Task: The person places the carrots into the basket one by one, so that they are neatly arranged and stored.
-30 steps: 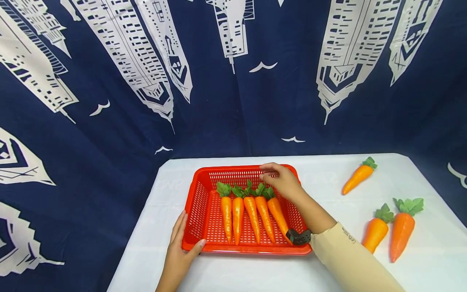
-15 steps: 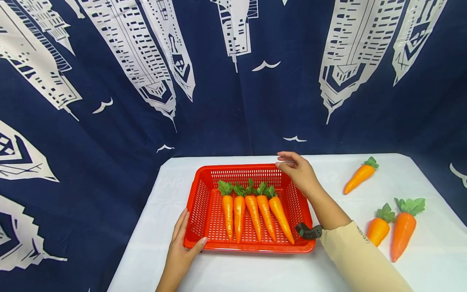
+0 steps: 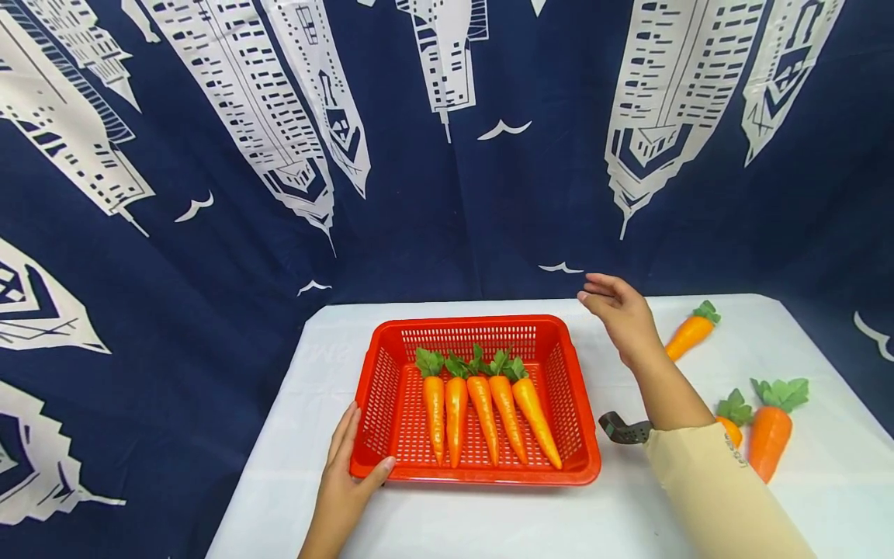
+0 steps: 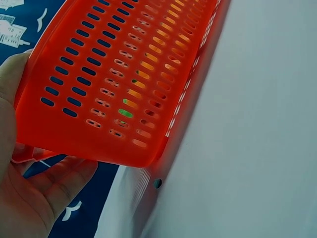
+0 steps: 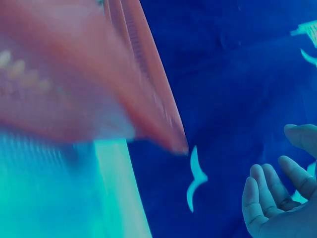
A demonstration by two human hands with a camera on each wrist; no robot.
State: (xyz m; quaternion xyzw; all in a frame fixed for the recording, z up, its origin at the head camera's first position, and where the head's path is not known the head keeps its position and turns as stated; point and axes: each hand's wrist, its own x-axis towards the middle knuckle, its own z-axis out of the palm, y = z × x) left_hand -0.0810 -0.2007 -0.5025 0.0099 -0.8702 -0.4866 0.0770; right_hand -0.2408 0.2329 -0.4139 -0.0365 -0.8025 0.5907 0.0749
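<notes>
Red slotted basket (image 3: 489, 476), five green-topped carrots (image 3: 483, 411) inside

A white-covered table (image 3: 475, 522) bears 1 red basket (image 3: 489, 476) and 3 carrots (image 3: 770, 441).

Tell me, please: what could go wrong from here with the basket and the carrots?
Only the left hand touches the red basket, at its near left corner; a pull might twist it and roll the five carrots inside.

In the head view, the right arm partly hides the three carrots on the table, so it might brush one unnoticed.
</notes>
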